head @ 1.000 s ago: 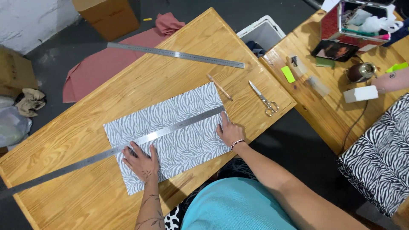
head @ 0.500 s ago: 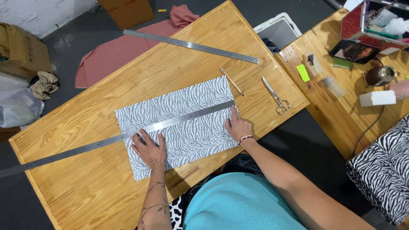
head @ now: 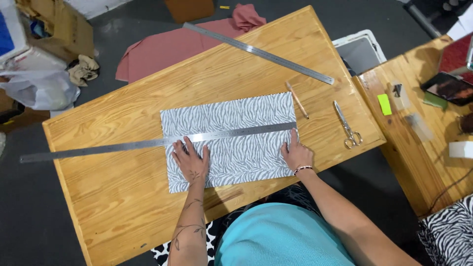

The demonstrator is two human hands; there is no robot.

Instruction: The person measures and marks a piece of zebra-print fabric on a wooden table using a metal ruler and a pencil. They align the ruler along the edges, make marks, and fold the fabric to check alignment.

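Fabric (head: 231, 140), the zebra-print piece, lies flat near the front edge of the table (head: 123, 207), right before me, with its long axis running from 9 to 3 o'clock and tilted a little, the right end higher. Both of my hands rest on it, flat and open, fingers spread, holding nothing. My left hand (head: 192, 160) presses the left part, fingertips touching the lower edge of the long ruler (head: 148, 144). My right hand (head: 297, 152) presses the right end, at about 3 o'clock from the left one, its fingertips close to the ruler's right tip.

This ruler crosses the fabric along its length, just beyond my fingers at 12 o'clock, and it goes far out to 9 o'clock, past the table's edge. So the line that matters lies directly ahead of both hands, parallel to the fabric's long side; I judge the left hand is nearer to the ruler's middle, and the right hand nearer to the tools.

Farther, at 1 o'clock from the right hand, a pencil (head: 297, 100) lies just beside the fabric's corner, and scissors (head: 348, 125) lie at 2 o'clock. A second ruler (head: 258, 52) lies along the far side of the table. Beyond, pink cloth (head: 162, 51) is on the floor.
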